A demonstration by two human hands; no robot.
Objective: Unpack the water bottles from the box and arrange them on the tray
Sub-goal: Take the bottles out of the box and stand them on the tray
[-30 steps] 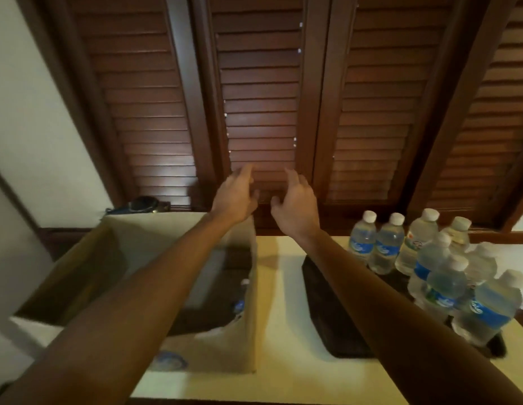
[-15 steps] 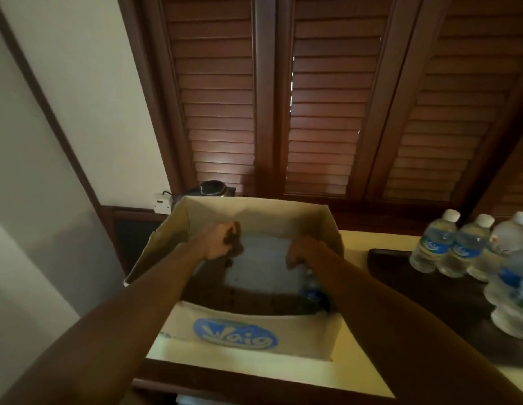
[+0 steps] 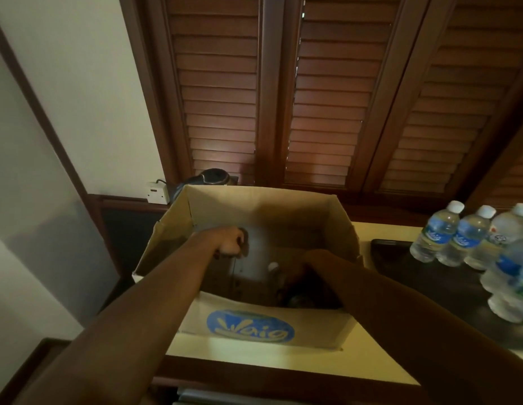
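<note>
Forearms: both reach from the near edge down into the open brown cardboard box [image 3: 254, 331] with a blue oval logo on its near wall.
Left hand [image 3: 231, 244]: inside the box near the left wall, fingers curled around a dark flap or insert; what exactly it grips is not clear.
Right hand [image 3: 305, 280]: deep in the shadow at the right side of the box; I cannot tell if it is open or closed.
Bottle in box: one clear plastic bottle with a white cap [image 3: 273, 267] shows just left of the right hand, between both hands.
Table: pale yellow tabletop [image 3: 254, 358] carries the box and, to its right, the dark tray [image 3: 400, 258].
Bottles on tray: a group of clear water bottles with blue labels and white caps [image 3: 438, 235] stands upright, close together, at the right edge of view.
Background: brown wooden louvred shutters [image 3: 327, 97] behind the table; a white wall socket [image 3: 158, 192] and a dark round object [image 3: 213, 178] behind the box.
</note>
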